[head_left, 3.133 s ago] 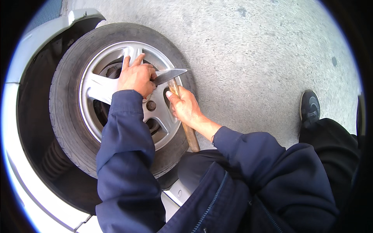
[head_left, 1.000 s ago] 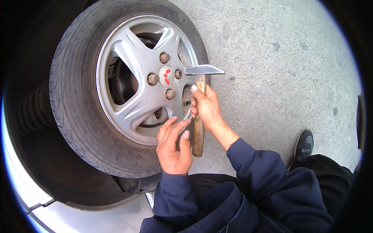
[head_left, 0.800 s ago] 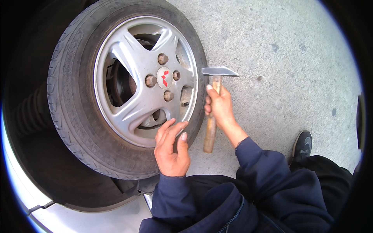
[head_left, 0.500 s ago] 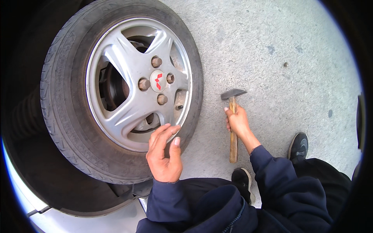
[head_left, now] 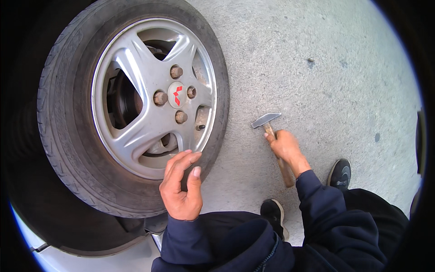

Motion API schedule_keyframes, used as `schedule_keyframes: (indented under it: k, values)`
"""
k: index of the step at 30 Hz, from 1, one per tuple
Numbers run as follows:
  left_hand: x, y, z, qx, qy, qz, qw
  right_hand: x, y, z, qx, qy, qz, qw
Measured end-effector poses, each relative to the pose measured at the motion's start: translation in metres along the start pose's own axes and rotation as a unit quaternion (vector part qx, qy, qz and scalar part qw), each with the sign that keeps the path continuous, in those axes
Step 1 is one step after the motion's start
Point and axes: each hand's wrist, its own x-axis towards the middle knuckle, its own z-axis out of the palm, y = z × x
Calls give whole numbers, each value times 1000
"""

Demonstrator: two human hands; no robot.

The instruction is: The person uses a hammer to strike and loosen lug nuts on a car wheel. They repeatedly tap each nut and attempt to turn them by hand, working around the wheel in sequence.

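My right hand (head_left: 286,147) is wrapped around the wooden handle of a hammer (head_left: 266,119). The hammer is above the concrete, right of the wheel, its metal head at the far end. Nothing is held in my left hand (head_left: 181,190), which has its fingers loosely bent and the thumb apart. Its fingertips are in front of the lower right of the silver alloy rim (head_left: 156,72); whether they touch it I cannot tell. Several rusty lug nuts or bolts (head_left: 160,98) ring the centre cap (head_left: 177,94). The black tire (head_left: 74,99) surrounds the rim.
A small brownish piece (head_left: 310,60), too small to name, shows against the concrete ground (head_left: 331,104). The car's pale body panel (head_left: 104,258) and dark wheel arch (head_left: 36,213) are at lower left. My shoes (head_left: 340,174) are at lower right.
The hammer has tilted, its head shifting slightly left and its handle end right. The small brownish piece has moved up and left against the ground marks. My left hand keeps its shape near the rim.
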Motion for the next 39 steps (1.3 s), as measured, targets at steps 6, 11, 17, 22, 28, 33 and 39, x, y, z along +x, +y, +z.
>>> schedule_keyframes:
  k: [6, 11, 17, 22, 28, 33, 39]
  values:
    - [-5, -1, -1, -23, 4, -11, 1000, 9, 1, -56, -58, 27, -20, 998]
    - [-6, -2, 0, -47, 0, -24, 999, 11, -9, -58, -38, 94, -120, 988]
    - [-6, 1, 0, -46, -8, -40, 998, 17, -97, -31, 263, 127, -298, 909]
    - [-5, 6, -3, -43, -11, -31, 999, 33, -193, -18, 351, 45, -341, 871]
    - [-8, 7, -6, -48, -8, -22, 999, 39, -205, -16, 382, 6, -328, 864]
    - [-6, 6, -3, -43, -19, -23, 999, 40, -208, -23, 287, 56, -369, 882]
    - [-6, 7, 0, -52, -19, -41, 998, 39, -211, -35, 253, 34, -380, 889]
